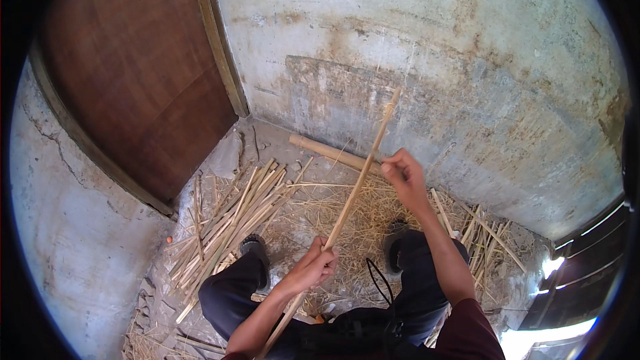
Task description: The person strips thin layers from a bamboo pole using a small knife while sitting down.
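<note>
I am holding a long bamboo strip (353,190) slanted upward toward the wall (433,60), its lower end running down past my knee. My left hand (317,267) is clenching the strip low down; my right hand (402,173) is pinching it higher up (fingertips closed on it). Below, split bamboo slats (230,220) are lying in a loose pile left of my shoes, beside straw-like shavings (347,213) and a thicker bamboo pole (327,150) at the wall's foot.

Bamboo strip's (353,190) lower end hidden behind forearm.
</note>
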A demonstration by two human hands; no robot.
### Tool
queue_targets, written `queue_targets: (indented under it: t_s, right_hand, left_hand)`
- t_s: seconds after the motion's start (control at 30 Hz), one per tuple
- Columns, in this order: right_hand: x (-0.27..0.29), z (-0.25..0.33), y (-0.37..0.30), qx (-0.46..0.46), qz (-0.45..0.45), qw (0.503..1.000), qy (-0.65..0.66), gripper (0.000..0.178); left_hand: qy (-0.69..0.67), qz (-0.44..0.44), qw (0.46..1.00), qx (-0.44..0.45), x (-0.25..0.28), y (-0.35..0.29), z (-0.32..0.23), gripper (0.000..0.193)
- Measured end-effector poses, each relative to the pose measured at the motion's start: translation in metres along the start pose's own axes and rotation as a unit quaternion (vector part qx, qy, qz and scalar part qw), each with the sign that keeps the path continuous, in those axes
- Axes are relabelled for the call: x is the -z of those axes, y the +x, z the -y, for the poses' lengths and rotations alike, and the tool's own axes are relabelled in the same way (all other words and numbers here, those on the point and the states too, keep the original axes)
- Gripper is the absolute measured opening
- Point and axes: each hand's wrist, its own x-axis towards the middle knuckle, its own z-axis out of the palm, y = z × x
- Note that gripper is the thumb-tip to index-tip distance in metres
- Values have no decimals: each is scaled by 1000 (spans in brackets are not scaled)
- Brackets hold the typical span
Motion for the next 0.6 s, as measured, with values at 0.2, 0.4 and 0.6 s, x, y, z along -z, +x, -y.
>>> queue_targets:
  t_s: [0.2,0.4,0.6]
  right_hand:
    - [-37,31,-24,41,129,981,-139,19]
    - [-42,30,-32,100,167,958,-211,19]
    - [-45,24,-35,77,90,976,-180,19]
  left_hand:
    - [-18,1,999,-28,6,0,-5,32]
    - [-51,-1,997,-54,11,-2,-12,36]
    - [-63,-11,995,-71,15,2,-6,36]
